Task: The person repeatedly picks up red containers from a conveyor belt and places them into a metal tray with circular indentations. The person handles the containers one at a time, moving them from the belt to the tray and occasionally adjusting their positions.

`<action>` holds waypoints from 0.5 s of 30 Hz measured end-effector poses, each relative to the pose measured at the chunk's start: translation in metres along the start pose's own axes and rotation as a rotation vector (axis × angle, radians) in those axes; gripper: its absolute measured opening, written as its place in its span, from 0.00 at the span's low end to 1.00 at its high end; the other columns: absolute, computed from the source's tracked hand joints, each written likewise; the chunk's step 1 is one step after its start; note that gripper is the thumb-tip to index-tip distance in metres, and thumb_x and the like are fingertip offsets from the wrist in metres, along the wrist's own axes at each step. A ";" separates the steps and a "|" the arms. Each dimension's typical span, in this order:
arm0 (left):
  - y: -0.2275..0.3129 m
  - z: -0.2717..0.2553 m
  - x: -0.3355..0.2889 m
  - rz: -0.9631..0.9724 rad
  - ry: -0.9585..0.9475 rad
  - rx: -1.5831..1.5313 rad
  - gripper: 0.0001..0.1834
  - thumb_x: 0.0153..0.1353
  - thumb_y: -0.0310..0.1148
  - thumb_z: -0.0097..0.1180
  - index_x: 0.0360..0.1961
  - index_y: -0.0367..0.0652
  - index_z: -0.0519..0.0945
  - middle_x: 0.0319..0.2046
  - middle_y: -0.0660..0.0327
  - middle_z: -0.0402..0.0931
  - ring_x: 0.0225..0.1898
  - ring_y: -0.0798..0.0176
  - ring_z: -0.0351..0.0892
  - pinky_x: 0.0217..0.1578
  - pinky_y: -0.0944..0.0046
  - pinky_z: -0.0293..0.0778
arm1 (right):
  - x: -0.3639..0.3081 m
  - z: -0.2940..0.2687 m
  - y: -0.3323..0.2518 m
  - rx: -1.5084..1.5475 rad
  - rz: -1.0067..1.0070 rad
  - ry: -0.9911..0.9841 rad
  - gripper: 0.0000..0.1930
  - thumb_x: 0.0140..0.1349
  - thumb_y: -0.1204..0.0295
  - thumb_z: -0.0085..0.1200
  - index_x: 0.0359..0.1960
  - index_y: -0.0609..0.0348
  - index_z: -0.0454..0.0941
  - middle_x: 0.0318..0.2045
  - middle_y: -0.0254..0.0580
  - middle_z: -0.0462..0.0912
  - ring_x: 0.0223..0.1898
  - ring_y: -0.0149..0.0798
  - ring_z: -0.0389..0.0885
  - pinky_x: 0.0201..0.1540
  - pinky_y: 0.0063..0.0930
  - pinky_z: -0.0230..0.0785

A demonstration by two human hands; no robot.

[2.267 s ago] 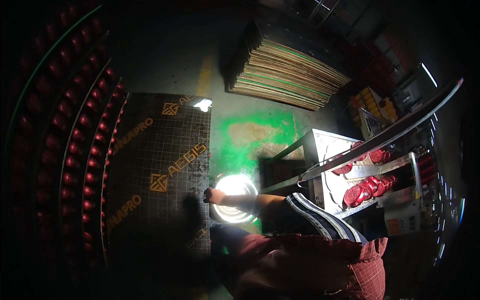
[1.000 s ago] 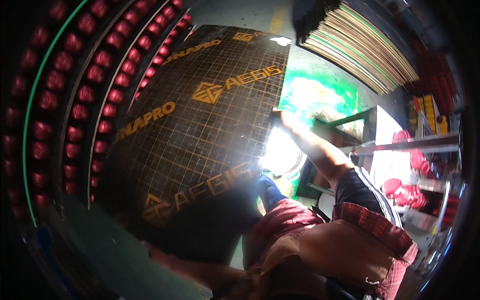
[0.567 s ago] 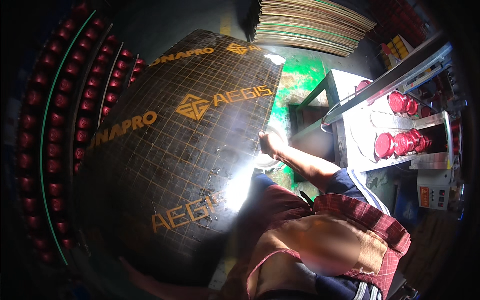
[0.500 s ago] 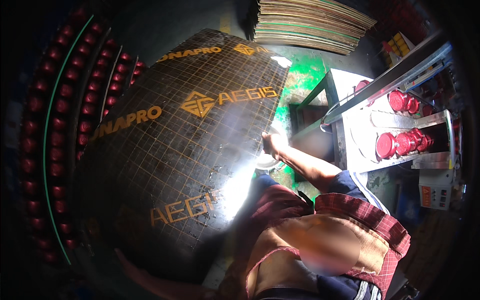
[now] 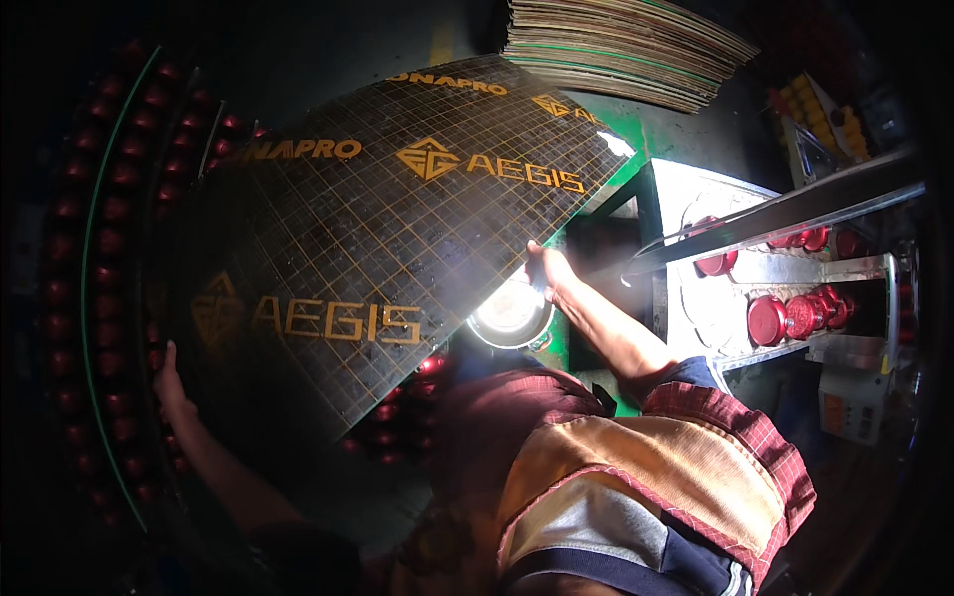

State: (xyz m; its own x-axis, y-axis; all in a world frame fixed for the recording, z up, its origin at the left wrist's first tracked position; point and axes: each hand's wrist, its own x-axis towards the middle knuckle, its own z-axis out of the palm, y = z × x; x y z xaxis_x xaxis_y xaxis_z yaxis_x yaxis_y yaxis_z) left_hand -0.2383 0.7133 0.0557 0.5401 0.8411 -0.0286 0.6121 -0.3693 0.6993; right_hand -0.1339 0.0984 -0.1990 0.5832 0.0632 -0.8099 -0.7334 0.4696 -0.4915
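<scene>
Toward ten o'clock, the dark board (image 5: pixel 407 248) (printed yellow lettering (image 5: pixel 340 321), logos (image 5: pixel 427 159)) has floor (image 5: pixel 383 50) beyond its twelve-o'clock edge; the right hand (image 5: pixel 550 272) clamps its three-o'clock edge; the left hand (image 5: pixel 173 385) is at eight, grip unclear.

metal bench (image 5: pixel 700 316): red round pieces (image 5: pixel 767 320) | green-stained floor (image 5: pixel 636 139): board stack (image 5: pixel 616 55), round vessel (image 5: pixel 529 333)

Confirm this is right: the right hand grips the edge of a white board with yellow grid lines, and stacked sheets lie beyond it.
No: the head view shows a dark, almost black board, not white. The right hand does grip its edge, and the stacked sheets lie beyond it.
</scene>
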 end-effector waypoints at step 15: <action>0.037 0.013 0.045 -0.193 -0.276 -0.054 0.39 0.58 0.53 0.62 0.64 0.40 0.70 0.62 0.54 0.70 0.61 0.52 0.70 0.61 0.51 0.67 | -0.005 0.011 -0.011 0.196 0.006 0.024 0.17 0.75 0.64 0.35 0.53 0.65 0.67 0.56 0.58 0.69 0.41 0.43 0.73 0.44 0.45 0.77</action>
State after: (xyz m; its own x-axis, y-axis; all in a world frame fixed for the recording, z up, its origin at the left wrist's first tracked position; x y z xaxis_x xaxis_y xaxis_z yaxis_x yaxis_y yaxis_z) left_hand -0.1839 0.7322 0.0713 0.5576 0.7521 -0.3514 0.6909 -0.1858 0.6986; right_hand -0.1249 0.1024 -0.1866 0.5688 0.0471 -0.8211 -0.6535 0.6322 -0.4164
